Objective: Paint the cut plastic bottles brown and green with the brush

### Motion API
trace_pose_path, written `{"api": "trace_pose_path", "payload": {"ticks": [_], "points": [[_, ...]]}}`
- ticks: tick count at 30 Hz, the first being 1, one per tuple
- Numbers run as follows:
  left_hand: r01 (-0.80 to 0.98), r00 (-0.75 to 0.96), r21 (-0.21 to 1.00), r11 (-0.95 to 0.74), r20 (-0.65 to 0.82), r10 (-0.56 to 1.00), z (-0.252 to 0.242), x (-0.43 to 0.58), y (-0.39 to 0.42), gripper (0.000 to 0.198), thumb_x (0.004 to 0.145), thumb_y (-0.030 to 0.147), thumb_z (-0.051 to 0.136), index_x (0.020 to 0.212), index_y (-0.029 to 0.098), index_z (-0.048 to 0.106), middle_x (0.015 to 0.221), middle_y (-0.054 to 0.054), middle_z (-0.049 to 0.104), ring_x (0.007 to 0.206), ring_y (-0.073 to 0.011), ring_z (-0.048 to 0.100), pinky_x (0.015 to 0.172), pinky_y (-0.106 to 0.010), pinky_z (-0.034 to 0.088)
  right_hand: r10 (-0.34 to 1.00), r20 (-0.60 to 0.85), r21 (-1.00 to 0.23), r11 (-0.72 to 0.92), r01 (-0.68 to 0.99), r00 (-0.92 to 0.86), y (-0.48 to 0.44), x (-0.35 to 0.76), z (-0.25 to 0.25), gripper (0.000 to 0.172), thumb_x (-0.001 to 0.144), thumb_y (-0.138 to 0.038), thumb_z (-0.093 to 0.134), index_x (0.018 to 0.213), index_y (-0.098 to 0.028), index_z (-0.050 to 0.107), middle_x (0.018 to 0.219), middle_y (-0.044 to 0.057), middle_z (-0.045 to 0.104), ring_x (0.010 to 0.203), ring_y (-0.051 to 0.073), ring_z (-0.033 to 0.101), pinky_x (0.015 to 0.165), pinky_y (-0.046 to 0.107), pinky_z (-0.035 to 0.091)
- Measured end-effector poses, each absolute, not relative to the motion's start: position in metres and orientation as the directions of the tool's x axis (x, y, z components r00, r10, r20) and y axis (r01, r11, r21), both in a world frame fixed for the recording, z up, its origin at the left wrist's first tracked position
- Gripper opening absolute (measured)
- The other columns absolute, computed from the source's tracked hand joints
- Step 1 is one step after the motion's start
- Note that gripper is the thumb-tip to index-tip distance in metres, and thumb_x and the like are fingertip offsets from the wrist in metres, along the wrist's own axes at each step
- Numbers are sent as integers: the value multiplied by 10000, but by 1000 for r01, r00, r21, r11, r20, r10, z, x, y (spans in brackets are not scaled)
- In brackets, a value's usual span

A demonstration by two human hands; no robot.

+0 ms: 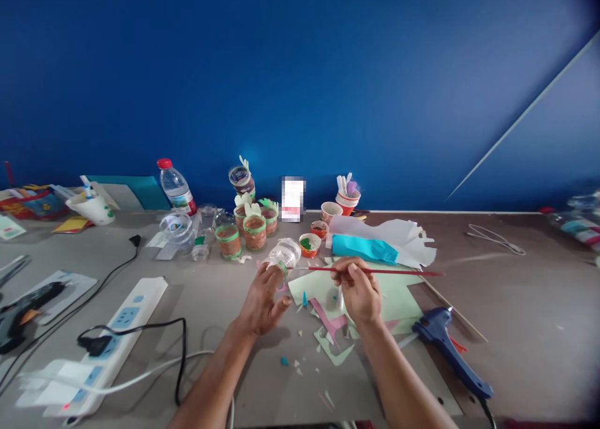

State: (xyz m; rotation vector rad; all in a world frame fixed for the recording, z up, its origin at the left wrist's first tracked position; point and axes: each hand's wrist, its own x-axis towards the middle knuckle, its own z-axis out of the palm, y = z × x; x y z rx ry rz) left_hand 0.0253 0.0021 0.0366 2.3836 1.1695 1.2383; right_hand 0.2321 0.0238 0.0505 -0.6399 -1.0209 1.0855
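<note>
My left hand grips the bottom of a small clear plastic bottle with a green band, holding it tilted away from me above the table. My right hand pinches a thin red paintbrush that lies horizontal, its tip pointing left and touching the bottle near the band. Under both hands lie sheets of pale green paper and pink and green paper scraps.
Decorated jars, small paint cups, a water bottle and a cup of tools stand at the back. A blue glue gun lies right. A white power strip with cables lies left, beside a black glue gun.
</note>
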Motion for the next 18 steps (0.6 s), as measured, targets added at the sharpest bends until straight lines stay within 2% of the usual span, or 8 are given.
{"api": "trace_pose_path", "payload": {"ticks": [4,7,10,12,15,18], "points": [[536,345,492,-686,615,709,37,26,2,634,912,648,202,1079,175,589,812,-73,557,755,-240,485,836,-424,376,930,358,-839,358,-409,80,24,231,51,202,857,-335,571,781,-204,704,759,39,642,636,164,575,546,297,420],[517,338,499,-696,627,701,37,26,2,594,915,635,240,1035,185,609,797,-65,557,744,-236,485,825,-415,379,933,356,-858,349,-377,54,23,231,51,206,846,-328,575,736,-196,690,735,43,633,630,165,561,534,293,412],[521,338,498,-693,626,703,38,26,2,553,913,629,264,939,201,614,766,-54,555,720,-226,486,827,-418,385,931,346,-842,364,-399,119,23,233,52,212,836,-307,570,685,-195,669,693,29,603,585,150,542,499,277,389],[540,353,470,-699,627,694,38,26,1,544,916,627,257,881,203,597,752,-54,553,705,-221,484,816,-415,393,930,340,-832,367,-416,141,24,233,53,212,844,-319,565,713,-197,679,716,30,609,597,152,554,506,280,398],[574,392,406,-711,627,674,39,27,1,547,924,619,232,864,198,576,755,-64,559,717,-226,500,802,-411,403,935,347,-843,346,-411,76,23,232,52,214,856,-348,569,770,-200,698,762,40,633,625,159,566,541,295,422],[589,422,372,-717,615,666,39,28,2,533,928,609,232,868,205,574,784,-77,582,760,-237,529,803,-405,406,938,342,-863,337,-376,55,23,233,53,220,849,-338,575,724,-193,684,719,36,620,600,151,544,523,287,405]]}}
